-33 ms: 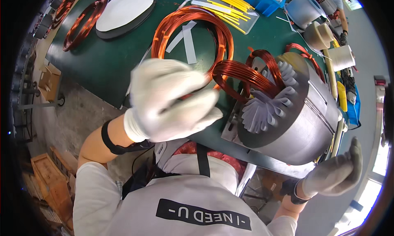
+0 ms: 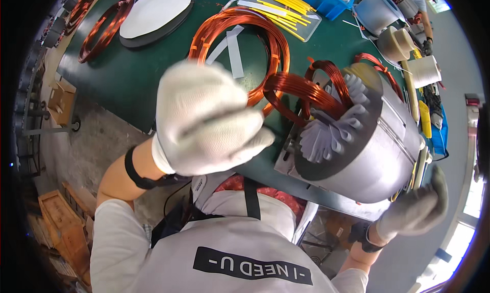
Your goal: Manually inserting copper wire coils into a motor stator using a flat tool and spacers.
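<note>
My left hand [image 2: 206, 122], in a white knit glove, is raised over the near edge of the bench with its fingers curled. Whatever may be inside those fingers is hidden. Behind it lies a large coil of copper wire [image 2: 282, 43], tied with orange bands. To the right rests a grey metal stator cylinder [image 2: 375, 155] on its side. White insulating slips [image 2: 319, 140] fan out around its bore, and bundles of copper winding [image 2: 301, 88] loop out of it. Beyond the cylinder's near right side, my gloved right hand [image 2: 413, 211] has its fingers stretched out, apart from it.
Yellow sleeves [image 2: 286, 7] lie in a clear tray beside a blue bin [image 2: 326, 0]. Another wire coil [image 2: 104, 30] and a white oval disc [image 2: 155, 12] lie far left. Spools [image 2: 424, 72] line the right edge. At the upper right, another person's arm [image 2: 425, 25] shows.
My left hand has shifted slightly left, and the gap between its fingers has narrowed. My right hand has moved a little upward. The stator and coils look unmoved.
</note>
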### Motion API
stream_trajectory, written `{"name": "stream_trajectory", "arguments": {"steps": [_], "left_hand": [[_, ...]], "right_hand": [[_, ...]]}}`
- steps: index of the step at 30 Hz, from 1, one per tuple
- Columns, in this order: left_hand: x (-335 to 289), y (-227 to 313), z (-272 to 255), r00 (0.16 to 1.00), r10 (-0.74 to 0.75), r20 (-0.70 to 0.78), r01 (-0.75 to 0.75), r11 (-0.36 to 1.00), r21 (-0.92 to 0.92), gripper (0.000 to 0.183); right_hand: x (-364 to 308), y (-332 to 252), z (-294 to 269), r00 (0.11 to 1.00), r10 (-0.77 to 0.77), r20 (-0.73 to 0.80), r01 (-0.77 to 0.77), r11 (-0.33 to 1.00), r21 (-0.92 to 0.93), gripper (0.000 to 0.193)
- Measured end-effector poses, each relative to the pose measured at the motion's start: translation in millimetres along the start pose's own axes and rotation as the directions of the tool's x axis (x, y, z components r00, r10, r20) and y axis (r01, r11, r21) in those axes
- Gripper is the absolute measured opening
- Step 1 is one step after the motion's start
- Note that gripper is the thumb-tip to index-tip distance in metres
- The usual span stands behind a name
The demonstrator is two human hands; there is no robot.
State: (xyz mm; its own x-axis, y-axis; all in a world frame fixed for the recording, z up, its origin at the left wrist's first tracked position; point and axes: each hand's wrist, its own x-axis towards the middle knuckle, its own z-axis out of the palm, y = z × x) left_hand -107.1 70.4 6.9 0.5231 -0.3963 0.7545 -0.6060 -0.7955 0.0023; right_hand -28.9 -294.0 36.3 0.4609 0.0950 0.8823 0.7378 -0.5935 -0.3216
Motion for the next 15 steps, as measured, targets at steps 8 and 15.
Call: {"name": "stream_trajectory", "arguments": {"steps": [8, 15], "left_hand": [[47, 4, 66, 0.930, -0.349, 0.120, 0.340, 0.685, -0.644, 0.014], [30, 9, 70, 0.872, -0.471, 0.131, 0.434, 0.622, -0.651, 0.016]], "right_hand": [[-22, 23, 16, 0.836, 0.243, 0.493, -0.364, 0.917, 0.165, 0.046], [4, 46, 35, 0.912, -0.229, 0.340, 0.194, 0.972, 0.134, 0.044]]}}
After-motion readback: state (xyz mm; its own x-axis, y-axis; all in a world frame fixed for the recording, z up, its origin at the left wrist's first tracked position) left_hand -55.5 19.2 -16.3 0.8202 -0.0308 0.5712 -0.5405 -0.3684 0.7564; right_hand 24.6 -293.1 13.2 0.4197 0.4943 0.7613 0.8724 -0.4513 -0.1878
